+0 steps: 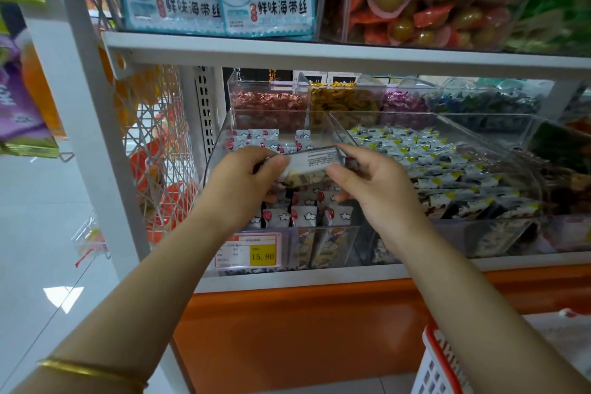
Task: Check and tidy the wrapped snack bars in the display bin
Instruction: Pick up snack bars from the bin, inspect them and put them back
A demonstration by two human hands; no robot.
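White shelf (319,53), clear plastic bin (217,144) of glossy wrapped bars (303,216); left hand (243,182) and right hand (374,182) pinch one bar (315,163), hiding those beneath.

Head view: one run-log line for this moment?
left hand: grips snack bar, left end | right hand: grips its right end | snack bar: over clear bin, printed label up | clear bin: wrapped bars inside
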